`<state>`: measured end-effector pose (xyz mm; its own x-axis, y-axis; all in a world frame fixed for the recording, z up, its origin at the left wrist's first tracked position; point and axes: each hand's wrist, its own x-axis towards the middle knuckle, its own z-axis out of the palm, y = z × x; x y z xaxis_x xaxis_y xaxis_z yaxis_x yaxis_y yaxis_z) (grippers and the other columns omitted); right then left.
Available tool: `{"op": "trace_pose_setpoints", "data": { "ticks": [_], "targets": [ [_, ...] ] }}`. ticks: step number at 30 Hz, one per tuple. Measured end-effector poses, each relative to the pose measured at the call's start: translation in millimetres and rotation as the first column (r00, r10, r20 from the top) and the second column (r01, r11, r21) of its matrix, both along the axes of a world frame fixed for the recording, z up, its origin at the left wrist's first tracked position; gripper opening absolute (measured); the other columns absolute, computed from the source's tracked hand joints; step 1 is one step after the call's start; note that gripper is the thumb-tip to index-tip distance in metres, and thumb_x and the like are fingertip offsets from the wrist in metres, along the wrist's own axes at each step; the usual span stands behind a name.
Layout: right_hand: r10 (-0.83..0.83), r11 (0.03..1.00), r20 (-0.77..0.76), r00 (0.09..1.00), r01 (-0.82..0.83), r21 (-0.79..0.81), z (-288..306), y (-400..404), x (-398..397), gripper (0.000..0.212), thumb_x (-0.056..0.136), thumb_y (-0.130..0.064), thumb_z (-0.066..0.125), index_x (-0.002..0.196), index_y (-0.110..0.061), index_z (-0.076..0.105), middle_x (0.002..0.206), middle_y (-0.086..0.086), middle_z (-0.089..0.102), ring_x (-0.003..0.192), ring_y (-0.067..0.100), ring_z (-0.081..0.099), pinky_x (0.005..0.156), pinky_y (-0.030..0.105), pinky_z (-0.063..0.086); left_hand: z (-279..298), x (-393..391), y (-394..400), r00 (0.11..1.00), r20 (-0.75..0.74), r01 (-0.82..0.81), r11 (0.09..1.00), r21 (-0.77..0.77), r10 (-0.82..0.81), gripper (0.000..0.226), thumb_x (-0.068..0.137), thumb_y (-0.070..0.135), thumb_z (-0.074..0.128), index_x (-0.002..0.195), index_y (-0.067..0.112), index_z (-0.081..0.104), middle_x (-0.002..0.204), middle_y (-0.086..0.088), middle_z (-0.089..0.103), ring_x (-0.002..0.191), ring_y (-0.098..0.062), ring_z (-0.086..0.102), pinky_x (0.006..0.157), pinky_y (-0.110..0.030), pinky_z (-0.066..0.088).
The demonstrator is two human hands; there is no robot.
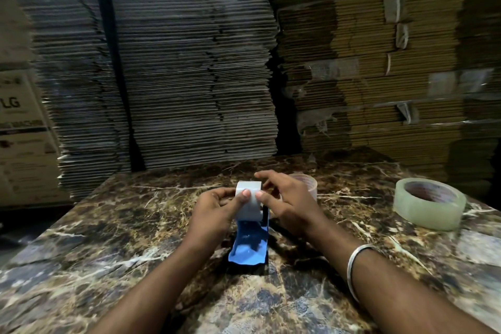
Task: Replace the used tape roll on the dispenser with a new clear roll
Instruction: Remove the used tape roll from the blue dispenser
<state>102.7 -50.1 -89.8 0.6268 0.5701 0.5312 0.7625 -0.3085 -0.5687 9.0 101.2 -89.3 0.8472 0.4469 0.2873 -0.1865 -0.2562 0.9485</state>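
A blue tape dispenser (248, 245) lies on the marble table (108, 238), its handle toward me. A pale roll of tape (250, 206) sits on its far end. My left hand (215, 210) grips the roll from the left, thumb on its face. My right hand (282, 202) touches the roll's right side with thumb and fingertips, the other fingers spread above it. Just behind my right hand stands a nearly bare tape core (307, 184). A full clear roll (429, 202) lies flat at the right.
Tall stacks of flattened cardboard (189, 62) rise behind the table. A printed carton (19, 130) stands at the left. The table's left edge drops off near the carton. A metal bangle (357, 266) circles my right wrist.
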Motion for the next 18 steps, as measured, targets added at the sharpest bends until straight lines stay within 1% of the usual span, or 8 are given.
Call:
{"op": "trace_pose_setpoints", "data": {
  "ticks": [3, 4, 7, 10, 12, 14, 16, 18],
  "targets": [
    [0.046, 0.999, -0.063, 0.997, -0.047, -0.004, 1.3, -0.1, -2.9, 0.049, 0.086, -0.043, 0.057, 0.132, -0.029, 0.055, 0.107, -0.005, 0.055, 0.091, 0.002, 0.054, 0.072, 0.014, 0.041, 0.3, -2.6, -0.2, 1.000, 0.005, 0.012, 1.000, -0.003, -0.012, 0.037, 0.075, 0.036, 0.072, 0.101, 0.009, 0.073, 0.088, -0.003, 0.078, 0.082, -0.009, 0.071, 0.058, -0.014, 0.051],
    [0.054, 0.998, -0.082, 0.995, -0.056, -0.012, 1.9, -0.4, -3.3, 0.054, 0.082, -0.045, 0.059, 0.133, -0.029, 0.055, 0.108, -0.004, 0.055, 0.092, 0.003, 0.054, 0.073, 0.016, 0.043, -0.6, -2.9, 0.5, 1.000, 0.003, 0.024, 1.000, -0.011, -0.024, 0.038, 0.074, 0.037, 0.072, 0.099, 0.009, 0.074, 0.087, -0.004, 0.078, 0.083, -0.011, 0.073, 0.061, -0.016, 0.053],
    [0.043, 0.995, -0.101, 0.994, -0.052, -0.085, 1.0, 0.5, -3.4, 0.067, 0.074, -0.048, 0.069, 0.135, -0.031, 0.047, 0.114, -0.003, 0.053, 0.103, 0.012, 0.055, 0.088, 0.031, 0.052, -2.6, -4.3, 2.9, 1.000, 0.003, 0.030, 0.999, -0.035, -0.029, 0.040, 0.071, 0.037, 0.073, 0.096, 0.007, 0.075, 0.088, -0.008, 0.079, 0.087, -0.020, 0.074, 0.065, -0.022, 0.055],
    [0.023, 0.993, -0.089, 0.996, -0.033, -0.116, -1.0, 2.7, -2.5, 0.074, 0.072, -0.045, 0.076, 0.136, -0.034, 0.041, 0.120, -0.004, 0.053, 0.109, 0.014, 0.055, 0.093, 0.036, 0.052, -4.5, -7.9, 6.9, 0.999, 0.026, -0.018, 1.000, -0.018, 0.019, 0.041, 0.066, 0.039, 0.078, 0.096, 0.010, 0.074, 0.091, -0.007, 0.078, 0.089, -0.021, 0.074, 0.067, -0.024, 0.056],
    [0.048, 0.989, -0.100, 0.994, -0.061, -0.136, -1.0, 2.6, -1.3, 0.077, 0.073, -0.039, 0.078, 0.139, -0.032, 0.039, 0.124, -0.003, 0.055, 0.113, 0.014, 0.054, 0.094, 0.030, 0.049, -4.7, -12.1, 8.1, 0.998, 0.048, -0.044, 0.999, -0.001, 0.044, 0.039, 0.064, 0.034, 0.081, 0.096, 0.012, 0.073, 0.091, -0.006, 0.077, 0.088, -0.020, 0.073, 0.062, -0.022, 0.055],
    [0.083, 0.985, -0.144, 0.986, -0.103, -0.136, -0.9, 0.6, -1.1, 0.077, 0.074, -0.032, 0.080, 0.139, -0.031, 0.039, 0.120, -0.007, 0.056, 0.108, 0.008, 0.056, 0.084, 0.013, 0.045, -2.5, -16.5, 6.6, 0.997, 0.017, -0.073, 0.995, 0.071, 0.072, 0.042, 0.067, 0.027, 0.084, 0.103, 0.014, 0.067, 0.096, -0.005, 0.073, 0.090, -0.021, 0.071, 0.061, -0.024, 0.055],
    [0.087, 0.987, -0.179, 0.980, -0.109, -0.119, -1.1, -0.7, -2.7, 0.074, 0.074, -0.032, 0.081, 0.135, -0.032, 0.039, 0.112, -0.013, 0.055, 0.098, 0.000, 0.055, 0.072, 0.002, 0.039, 0.8, -21.0, 4.6, 0.987, -0.113, -0.086, 0.969, 0.232, 0.115, 0.057, 0.067, 0.025, 0.085, 0.116, 0.016, 0.057, 0.108, -0.003, 0.064, 0.095, -0.020, 0.065, 0.067, -0.028, 0.053],
    [0.067, 0.990, -0.184, 0.981, -0.088, -0.108, -0.8, -0.4, -4.4, 0.072, 0.073, -0.037, 0.082, 0.131, -0.034, 0.039, 0.109, -0.014, 0.057, 0.095, 0.001, 0.055, 0.070, 0.002, 0.038, 2.3, -24.7, 3.6, 0.951, -0.286, -0.001, 0.928, 0.372, 0.116, 0.072, 0.064, 0.030, 0.084, 0.125, 0.019, 0.047, 0.111, -0.002, 0.059, 0.097, -0.016, 0.060, 0.072, -0.027, 0.049]
  ]
}}
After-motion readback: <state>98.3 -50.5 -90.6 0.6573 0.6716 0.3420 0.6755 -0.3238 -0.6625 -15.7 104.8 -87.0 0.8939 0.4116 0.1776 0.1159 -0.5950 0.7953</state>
